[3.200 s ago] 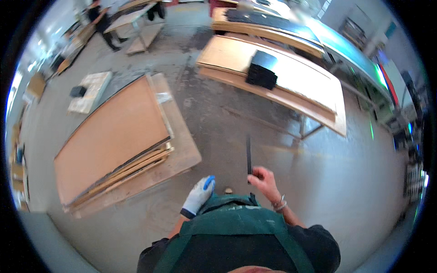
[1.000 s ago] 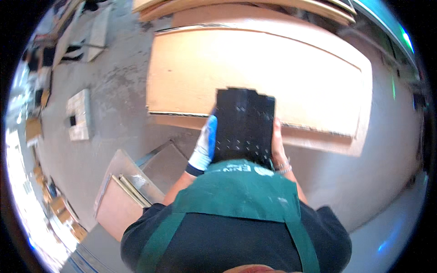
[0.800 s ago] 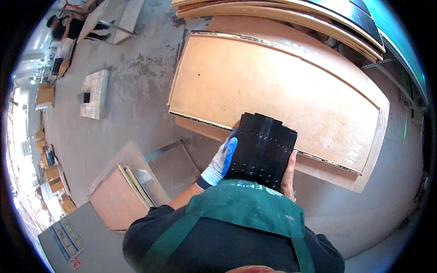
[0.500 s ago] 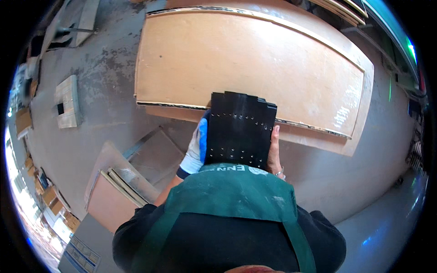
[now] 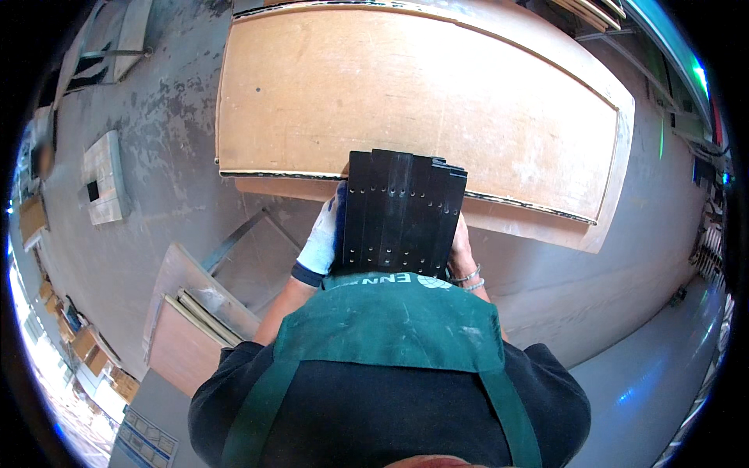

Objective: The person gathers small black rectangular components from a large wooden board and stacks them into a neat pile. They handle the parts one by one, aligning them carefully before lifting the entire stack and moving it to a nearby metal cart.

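A bundle of flat black strips, side by side with rows of small holes and uneven far ends, is held in front of my chest. My left hand, in a white and blue work glove, closes on the bundle's left side. Bare, with a bracelet at the wrist, my right hand presses the right side. Fingers of both hands are partly hidden behind the strips. In view, the far ends overlap the near edge of a large wooden tabletop. My green apron is just below the bundle.
Boards and panels lean at the lower left, beside a metal frame. On the grey floor lies a pale block with a dark square. Several stacked boards stand at the far right.
The bundle sits slightly farther left and higher in view, still between both hands. The tabletop has also shifted left and up in view. More of my right wrist and bracelet shows.
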A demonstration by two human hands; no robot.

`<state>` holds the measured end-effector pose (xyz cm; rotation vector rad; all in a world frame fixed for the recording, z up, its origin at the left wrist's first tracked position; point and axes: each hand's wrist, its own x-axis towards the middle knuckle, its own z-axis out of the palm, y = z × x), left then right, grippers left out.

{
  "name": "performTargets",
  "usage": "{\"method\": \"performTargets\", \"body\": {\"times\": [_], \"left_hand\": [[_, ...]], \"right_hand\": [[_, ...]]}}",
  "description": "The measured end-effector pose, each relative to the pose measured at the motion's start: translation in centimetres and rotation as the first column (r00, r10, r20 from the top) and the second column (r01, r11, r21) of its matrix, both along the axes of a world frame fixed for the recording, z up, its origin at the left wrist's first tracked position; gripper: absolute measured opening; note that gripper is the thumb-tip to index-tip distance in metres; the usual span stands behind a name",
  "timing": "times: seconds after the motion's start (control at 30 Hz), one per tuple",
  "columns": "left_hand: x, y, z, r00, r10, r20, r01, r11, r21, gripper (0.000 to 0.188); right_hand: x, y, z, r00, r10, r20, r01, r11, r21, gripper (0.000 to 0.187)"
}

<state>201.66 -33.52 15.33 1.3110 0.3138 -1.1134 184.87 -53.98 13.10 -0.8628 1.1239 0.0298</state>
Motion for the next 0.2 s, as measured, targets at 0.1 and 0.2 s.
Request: {"method": "performTargets", "body": {"times": [0.1, 0.2], "left_hand": [[0.1, -0.2, 0.4, 1.0, 0.022, -0.019, -0.023, 1.0, -0.004, 0.058], [-1.6, 1.5, -4.7, 0.997, 0.078, 0.018, -0.076, 0.995, -0.057, 0.053]], "right_hand": [[-0.2, 0.0, -1.5, 0.996, 0.071, 0.044, -0.067, 0.992, -0.104, 0.058], [-2.1, -0.4, -4.0, 0.994, 0.098, 0.056, -0.093, 0.991, -0.091, 0.054]]}}
